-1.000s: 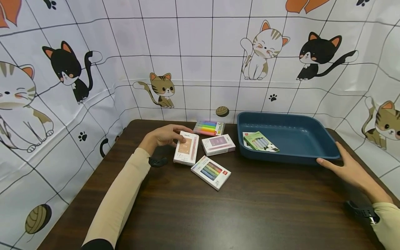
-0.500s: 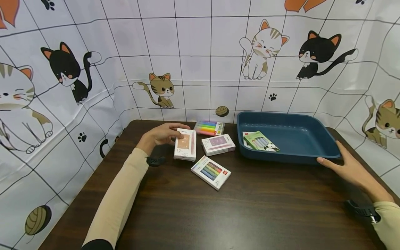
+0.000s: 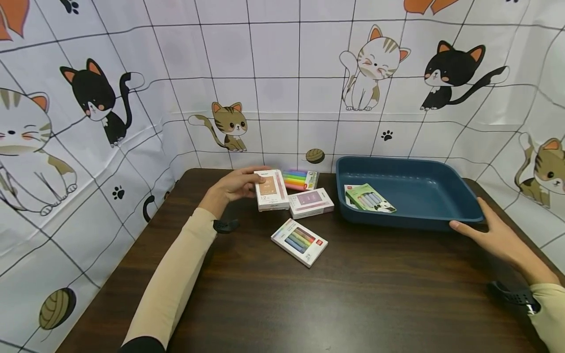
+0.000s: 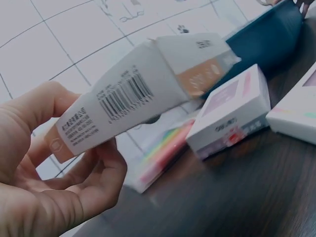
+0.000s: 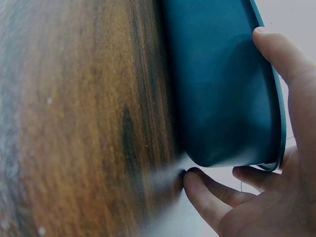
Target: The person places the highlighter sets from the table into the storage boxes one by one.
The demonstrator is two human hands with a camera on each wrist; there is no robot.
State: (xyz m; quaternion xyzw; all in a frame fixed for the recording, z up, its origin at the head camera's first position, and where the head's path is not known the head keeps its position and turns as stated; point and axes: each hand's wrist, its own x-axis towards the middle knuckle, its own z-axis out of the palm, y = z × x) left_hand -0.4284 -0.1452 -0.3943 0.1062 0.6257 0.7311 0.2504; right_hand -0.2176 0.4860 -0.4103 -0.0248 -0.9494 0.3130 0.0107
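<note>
My left hand [image 3: 234, 188] grips a white cardboard box [image 3: 271, 190] with a tan panel and "12" printed on it, thumb on one side and fingers on the other. In the left wrist view, the box is tilted above the table, its barcode side facing the camera. Beside it lies a white box with a purple panel [image 3: 311, 203]. Behind is a clear pack of rainbow-coloured pens [image 3: 301, 179]. My right hand [image 3: 499, 240] holds the near right corner of a blue tray [image 3: 423, 223]; in the right wrist view, its thumb [image 5: 276, 47] is on the rim.
A white box with a window showing coloured sticks [image 3: 300, 242] lies nearer on the dark wooden table [image 3: 353, 299]. Inside the tray's left end rests a green packet [image 3: 371, 198] over a white one. A cat-patterned sheet [image 3: 273, 98] stands behind the table.
My left hand has raised the tan-panelled box off the table, tipped it, and carried it slightly right towards the purple-panelled box. My right hand has stayed at the tray's corner.
</note>
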